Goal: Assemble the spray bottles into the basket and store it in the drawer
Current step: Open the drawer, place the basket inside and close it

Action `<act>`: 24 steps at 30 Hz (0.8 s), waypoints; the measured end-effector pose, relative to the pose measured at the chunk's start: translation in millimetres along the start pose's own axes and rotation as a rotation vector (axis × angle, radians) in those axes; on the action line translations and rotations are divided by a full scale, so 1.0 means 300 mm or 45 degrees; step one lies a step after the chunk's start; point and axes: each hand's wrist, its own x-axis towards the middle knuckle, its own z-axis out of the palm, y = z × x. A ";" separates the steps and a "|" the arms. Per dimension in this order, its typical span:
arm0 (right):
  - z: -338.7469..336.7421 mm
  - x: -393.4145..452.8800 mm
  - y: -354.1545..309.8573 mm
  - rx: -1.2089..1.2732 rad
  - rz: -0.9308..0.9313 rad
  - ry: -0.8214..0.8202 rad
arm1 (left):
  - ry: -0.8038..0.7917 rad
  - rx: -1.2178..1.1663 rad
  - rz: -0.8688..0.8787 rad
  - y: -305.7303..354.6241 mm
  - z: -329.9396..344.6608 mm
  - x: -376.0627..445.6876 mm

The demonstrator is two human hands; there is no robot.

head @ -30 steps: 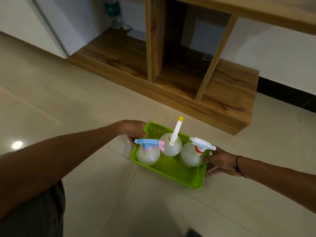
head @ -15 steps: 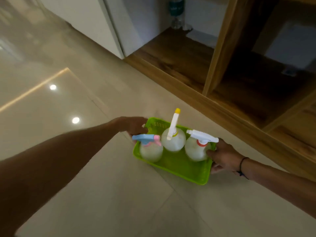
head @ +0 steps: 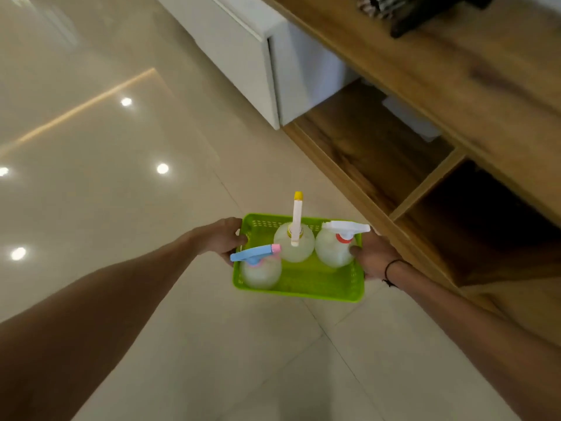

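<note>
A bright green plastic basket (head: 315, 287) hangs in the air above the tiled floor, carried between both hands. My left hand (head: 223, 238) grips its left rim. My right hand (head: 375, 256) grips its right rim. Three round translucent spray bottles stand upright inside: one with a blue and pink trigger (head: 259, 268) at the front left, one with a white and yellow nozzle (head: 294, 244) in the middle, and one with a white and red trigger (head: 335, 249) on the right. A white drawer front (head: 236, 47) stands out from the cabinet at the upper middle.
A wooden shelf unit (head: 379, 153) with open low compartments runs along the right side, close to the basket's right edge. Its wooden top (head: 455, 65) carries a dark object at the far upper right. Glossy beige floor tiles (head: 106, 177) spread to the left and below.
The basket with its bottles has been carried left along the shelf unit, toward the white drawer. Both hands keep the same hold on its rims.
</note>
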 end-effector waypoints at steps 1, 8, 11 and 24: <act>-0.027 -0.031 -0.038 -0.023 0.010 0.001 | 0.007 -0.004 -0.016 0.011 -0.031 -0.046; -0.223 -0.134 -0.348 -0.339 -0.082 -0.034 | 0.012 -0.298 -0.117 0.013 -0.179 -0.283; -0.276 -0.086 -0.501 -0.436 -0.108 -0.071 | 0.060 -0.402 -0.163 -0.020 -0.238 -0.298; -0.330 0.270 -0.902 -0.489 -0.046 -0.285 | 0.088 -0.725 -0.241 -0.109 -0.431 -0.057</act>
